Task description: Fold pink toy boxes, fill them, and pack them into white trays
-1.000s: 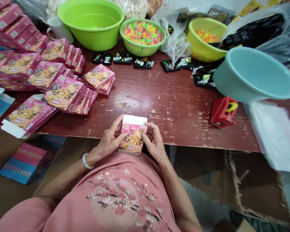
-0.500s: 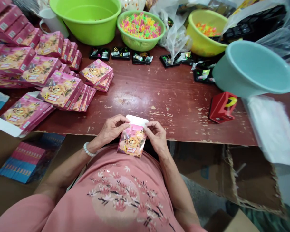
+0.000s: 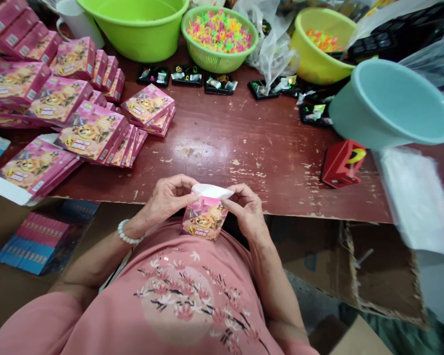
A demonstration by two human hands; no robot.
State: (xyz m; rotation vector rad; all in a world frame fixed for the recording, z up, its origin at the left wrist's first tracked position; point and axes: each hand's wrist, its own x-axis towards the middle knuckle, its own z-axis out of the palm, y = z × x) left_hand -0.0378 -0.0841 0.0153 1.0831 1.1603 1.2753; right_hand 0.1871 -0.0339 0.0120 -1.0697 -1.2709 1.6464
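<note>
at the left of the frame, pink boxes (image 3: 91,130) are piled on the red table (image 3: 222,133), and one low in the pile is seen with its white end flap out. right of them, at the lower centre, the upper left corner of the small pink box (image 3: 206,217) is pinched between thumb and fingers of the left hand (image 3: 170,197). the box is tilted in front of the shirt (image 3: 192,291), just below the table's near edge, its picture face up. its white flap (image 3: 211,191) is bowed between the hands; whether its tip is tucked in at all cannot quite be made out. the opposite corner is grasped by the right hand (image 3: 249,209), thumb in front, fingers curled behind. for a clean fold, both corners are best pressed evenly and the flap bent along its crease; if one side is pushed harder, the thin card could buckle. farther right, the red tape dispenser (image 3: 335,165) is left untouched on the table.
</note>
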